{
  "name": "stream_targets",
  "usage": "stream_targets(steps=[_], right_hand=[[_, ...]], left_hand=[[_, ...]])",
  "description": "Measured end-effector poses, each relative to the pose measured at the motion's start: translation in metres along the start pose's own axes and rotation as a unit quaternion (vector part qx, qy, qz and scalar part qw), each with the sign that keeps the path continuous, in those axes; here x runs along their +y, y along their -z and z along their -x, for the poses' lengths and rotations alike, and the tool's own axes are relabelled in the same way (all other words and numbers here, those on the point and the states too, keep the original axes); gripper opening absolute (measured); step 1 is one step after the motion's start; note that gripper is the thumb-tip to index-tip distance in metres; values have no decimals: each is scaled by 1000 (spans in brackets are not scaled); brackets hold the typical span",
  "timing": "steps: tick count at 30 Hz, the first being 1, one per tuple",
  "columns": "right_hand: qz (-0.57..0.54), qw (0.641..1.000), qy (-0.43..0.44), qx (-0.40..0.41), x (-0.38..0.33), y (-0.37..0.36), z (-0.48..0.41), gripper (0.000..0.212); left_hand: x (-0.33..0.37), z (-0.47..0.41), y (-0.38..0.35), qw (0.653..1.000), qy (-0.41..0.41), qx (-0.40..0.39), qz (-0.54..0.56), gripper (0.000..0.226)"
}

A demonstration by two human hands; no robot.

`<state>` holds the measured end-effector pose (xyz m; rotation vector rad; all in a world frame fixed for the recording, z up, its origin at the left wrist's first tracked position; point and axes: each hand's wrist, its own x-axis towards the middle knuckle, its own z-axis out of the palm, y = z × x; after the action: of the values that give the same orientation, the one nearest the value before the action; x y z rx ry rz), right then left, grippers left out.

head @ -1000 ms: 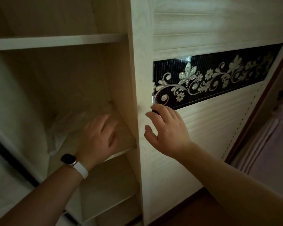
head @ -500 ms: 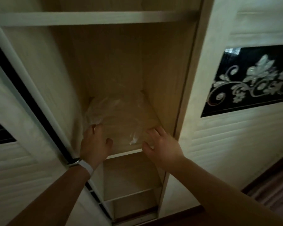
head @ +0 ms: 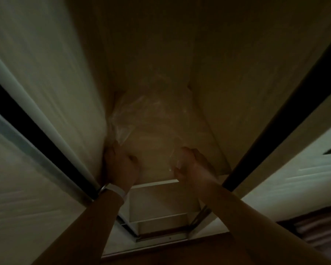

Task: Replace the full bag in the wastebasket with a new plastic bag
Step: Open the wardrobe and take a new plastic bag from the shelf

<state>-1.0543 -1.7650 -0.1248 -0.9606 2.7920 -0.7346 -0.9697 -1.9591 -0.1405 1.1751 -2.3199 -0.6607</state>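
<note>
A clear plastic bag (head: 149, 119) lies crumpled flat on a wooden shelf (head: 157, 169) inside an open wardrobe. My left hand (head: 120, 165), with a white watch strap at the wrist, rests on the bag's near left edge by the cabinet wall. My right hand (head: 191, 165) lies on the bag's near right corner, fingers bent over a bright fold of plastic. The picture is dark and blurred, so whether either hand is pinching the bag is unclear. No wastebasket is in view.
Pale sliding doors with dark frames stand at the left (head: 36, 119) and right (head: 287, 119) of the narrow opening. Lower shelves (head: 161, 217) show beneath the hands. Brown floor (head: 180, 251) lies below.
The camera has moved in closer and lower to the shelf. Both hands have stayed on the bag's near edge, and the right hand's fingers have curled over the plastic.
</note>
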Motion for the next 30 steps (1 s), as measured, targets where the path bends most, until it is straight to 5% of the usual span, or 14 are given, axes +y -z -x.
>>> stream_targets(steps=[7, 22, 30], right_hand=[[92, 994, 50, 10, 9, -18, -11, 43], [-28, 991, 89, 100, 12, -12, 25, 23], [-41, 979, 100, 170, -1, 39, 81, 1]], left_hand=[[-7, -12, -8, 998, -47, -14, -39, 23], [5, 31, -6, 961, -262, -81, 34, 15], [32, 78, 25, 928, -359, -29, 93, 13]])
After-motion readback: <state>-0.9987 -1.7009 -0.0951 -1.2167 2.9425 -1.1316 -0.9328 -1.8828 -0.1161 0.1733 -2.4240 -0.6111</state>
